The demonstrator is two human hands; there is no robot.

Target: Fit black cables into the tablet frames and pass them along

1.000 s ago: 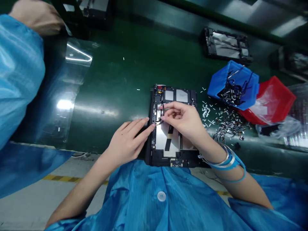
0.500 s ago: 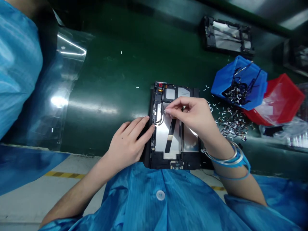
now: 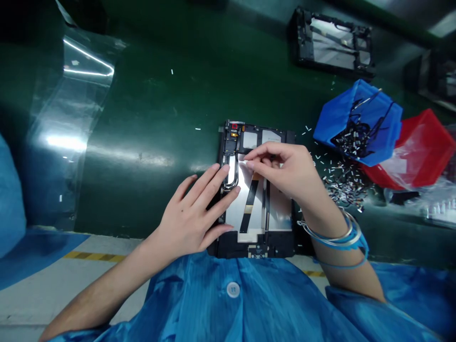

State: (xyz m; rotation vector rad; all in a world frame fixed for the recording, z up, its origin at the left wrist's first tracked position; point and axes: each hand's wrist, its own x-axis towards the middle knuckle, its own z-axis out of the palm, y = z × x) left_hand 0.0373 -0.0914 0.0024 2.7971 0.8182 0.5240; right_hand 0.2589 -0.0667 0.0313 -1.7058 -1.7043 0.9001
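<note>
An opened tablet-like device [image 3: 233, 221] lies in front of me, its silver inner plate, black frame and dark flat ribbon cable [image 3: 251, 197] exposed. My left hand [image 3: 194, 216] rests over its left edge, fingers spread, the tips by the thin black wires [image 3: 235, 175]. Above the plate, my right hand [image 3: 285, 166] pinches thumb and forefinger together beside the upper part of those wires. Whatever is between these fingertips is too small to make out. The right hand covers part of the plate and the ribbon's upper end.
To the right stand a blue bin [image 3: 377, 137] with black cables and a red bin [image 3: 423, 161] with clear plastic. Small white strips and loose parts [image 3: 345, 185] lie beside them. A similar opened device [image 3: 333, 42] sits behind. Clear plastic sheeting [image 3: 80, 95] covers the left; a blue sleeve [image 3: 10, 199] shows there.
My left hand has spread its fingers and reached further over the device. The right hand keeps its pinch in nearly the same place. The blue sleeve at left has drawn back.
</note>
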